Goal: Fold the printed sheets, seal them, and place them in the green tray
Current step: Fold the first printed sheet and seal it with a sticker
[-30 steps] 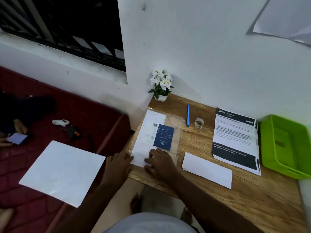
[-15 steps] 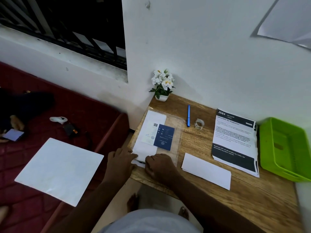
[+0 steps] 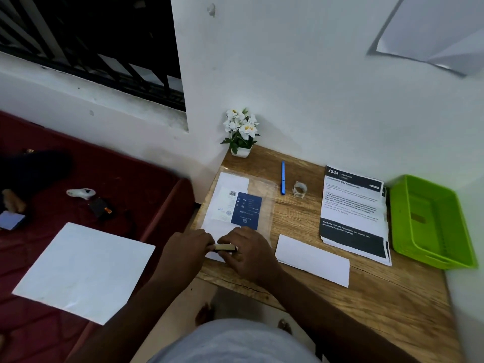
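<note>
A person's two hands meet at the lower centre of the frame, at the near left edge of a wooden desk [image 3: 301, 221]. The left hand [image 3: 187, 248] and right hand [image 3: 247, 251] together pinch a small flat tan-and-black object [image 3: 224, 248]; what it is cannot be told. Behind them lies a clear plastic packet [image 3: 262, 203] holding white paper and a dark blue card. To the right of centre lies one folded white sheet [image 3: 311, 259], and beyond it the stack of printed sheets [image 3: 352, 213], still flat. The green tray [image 3: 429, 221] at the right edge appears empty. The task looks barely begun: one sheet folded, none yet in the tray.
</note>
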